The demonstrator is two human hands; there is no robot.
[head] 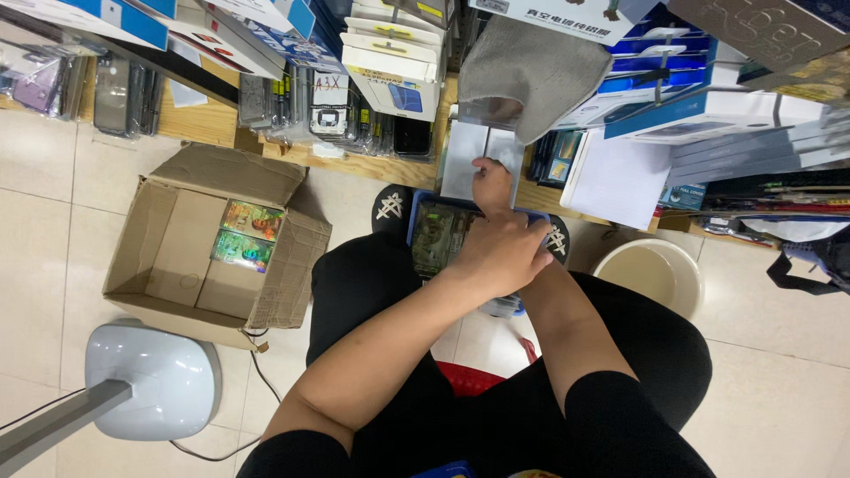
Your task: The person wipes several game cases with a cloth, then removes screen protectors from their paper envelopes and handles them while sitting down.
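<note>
My left hand [500, 248] reaches forward over a blue tray [418, 205] that rests on my knees and holds several clear-wrapped phone cases [436, 235]. Its fingers pinch the lower edge of a flat silver-grey packet [469, 146] standing upright against the shelf front. My right forearm [567, 332] runs up under the left hand, and the right hand itself is hidden beneath it. A grey cloth [531, 66] hangs just above the packet.
An open cardboard box [168, 257] with two shiny packets [248, 235] stands on the tiled floor at the left. A white rounded stand base [155, 376] sits below it, and a beige bucket [651, 270] at the right. Wooden shelves [204, 119] packed with boxed goods line the top.
</note>
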